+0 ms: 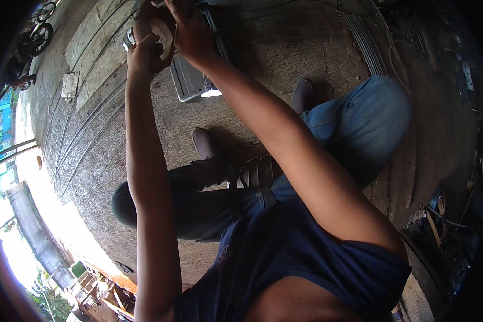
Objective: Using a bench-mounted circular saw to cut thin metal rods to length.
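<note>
Part [165, 36], pale-faced, at the view's top edge near the case [187, 80], held in my left hand [144, 53], my right hand [192, 37] beside it, grip untellable; handling seemingly under way, nothing visibly finished, remainder not shown.

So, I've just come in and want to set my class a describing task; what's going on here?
A person with bent knees is reaching forward with both bare hands. The left hand grips a rounded brown object with a paler middle, and the right hand is close against its other side. What it is, I can't tell. A dark flat case lies just nearer the person on the rough floor.
</note>
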`<state>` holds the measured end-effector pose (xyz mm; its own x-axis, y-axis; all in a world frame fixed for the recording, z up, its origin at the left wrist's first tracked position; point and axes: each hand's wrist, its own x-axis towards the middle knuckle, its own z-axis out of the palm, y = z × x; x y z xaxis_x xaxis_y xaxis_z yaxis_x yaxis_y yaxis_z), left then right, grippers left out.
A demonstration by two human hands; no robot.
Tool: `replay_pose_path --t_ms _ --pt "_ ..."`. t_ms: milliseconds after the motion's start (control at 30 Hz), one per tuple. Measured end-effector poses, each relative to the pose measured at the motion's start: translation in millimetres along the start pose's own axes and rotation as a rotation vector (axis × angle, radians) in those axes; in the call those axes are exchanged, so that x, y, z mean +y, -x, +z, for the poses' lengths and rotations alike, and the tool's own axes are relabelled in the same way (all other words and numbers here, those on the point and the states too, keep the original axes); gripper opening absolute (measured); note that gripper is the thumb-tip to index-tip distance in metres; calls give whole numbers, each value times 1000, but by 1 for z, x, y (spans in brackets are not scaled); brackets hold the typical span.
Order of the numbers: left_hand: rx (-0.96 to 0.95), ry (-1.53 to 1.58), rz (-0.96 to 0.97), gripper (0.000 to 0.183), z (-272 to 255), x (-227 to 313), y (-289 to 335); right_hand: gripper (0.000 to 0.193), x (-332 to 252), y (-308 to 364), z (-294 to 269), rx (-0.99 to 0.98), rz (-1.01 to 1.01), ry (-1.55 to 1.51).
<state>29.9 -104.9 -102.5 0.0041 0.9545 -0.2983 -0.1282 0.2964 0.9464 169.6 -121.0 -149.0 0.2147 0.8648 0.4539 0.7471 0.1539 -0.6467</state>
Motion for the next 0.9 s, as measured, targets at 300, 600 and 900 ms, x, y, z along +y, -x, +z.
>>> replay_pose_path --t_ms 300,600,900 --pt "29 29 -11 15 1 -5 6 47 -8 10 11 167 -19 237" --pt "77 -129 77 15 0 -9 9 58 1 6 3 140 -98 -85" --pt "92 -112 55 16 -1 -19 10 40 8 11 10 85 -69 -104"
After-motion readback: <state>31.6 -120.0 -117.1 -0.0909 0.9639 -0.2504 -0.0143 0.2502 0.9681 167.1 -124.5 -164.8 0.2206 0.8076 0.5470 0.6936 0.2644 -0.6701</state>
